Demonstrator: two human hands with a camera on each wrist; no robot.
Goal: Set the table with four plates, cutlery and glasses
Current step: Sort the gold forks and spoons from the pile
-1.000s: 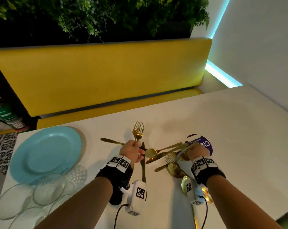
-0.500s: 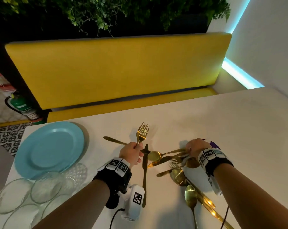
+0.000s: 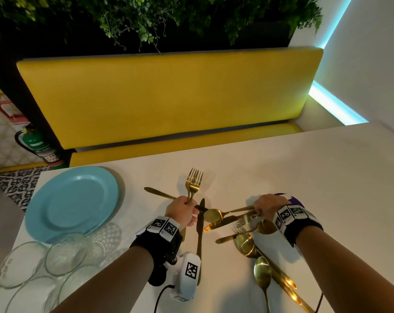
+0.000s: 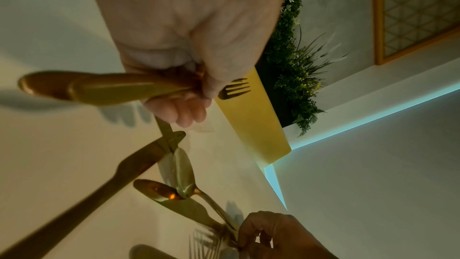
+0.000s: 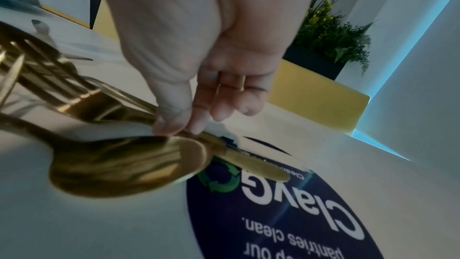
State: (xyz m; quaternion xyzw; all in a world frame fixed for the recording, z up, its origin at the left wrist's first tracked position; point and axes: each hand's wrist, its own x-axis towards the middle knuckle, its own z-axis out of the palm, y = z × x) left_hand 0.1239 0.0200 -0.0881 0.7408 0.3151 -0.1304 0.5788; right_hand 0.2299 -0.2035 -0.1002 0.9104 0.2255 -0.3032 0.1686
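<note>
Gold cutlery [image 3: 243, 236] lies piled on the table [image 3: 327, 188] near the front edge. The right hand [image 3: 267, 205] pinches a handle in the pile; its wrist view shows a purple sticker [image 5: 286, 214] beneath. The left hand [image 3: 182, 211] grips two forks [image 3: 193, 182] upright. Farther left sit glass bowls [image 3: 55, 263], then a blue plate [image 3: 71, 202]. The table's far right is bare.

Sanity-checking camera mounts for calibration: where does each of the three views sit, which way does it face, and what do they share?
Head: worn on the head, facing forward and down at the white table, blue plate and yellow bench; both forearms and wristbands show.
Left wrist: under the wrist, looking along the left hand, which grips two forks.
Right wrist: under the wrist, looking along the right hand, which pinches a handle over a purple sticker.
Shared: forks, bench and right hand also show from the head.
</note>
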